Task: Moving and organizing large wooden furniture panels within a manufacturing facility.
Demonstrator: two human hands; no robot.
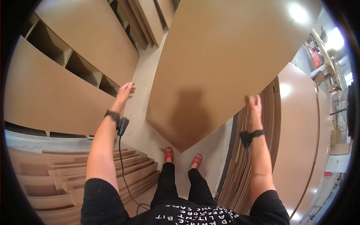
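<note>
A large smooth brown board fills the middle of the view, one corner pointing down toward my feet and a shadow lying across it. My right hand is at the board's right edge, its fingers bent against that edge and slightly blurred. Off the board's left side, my left hand hangs in the air over the pale floor. Its fingers are curled in and nothing shows in them. Each wrist carries a black strap with a small device; a cable runs down from the left one.
At left stand brown panelled units with open compartments. Stacked boards lie lower left, and more boards lean upright at right beside a wide brown panel. My red shoes are on the floor near the board's corner. Shelving stands far right.
</note>
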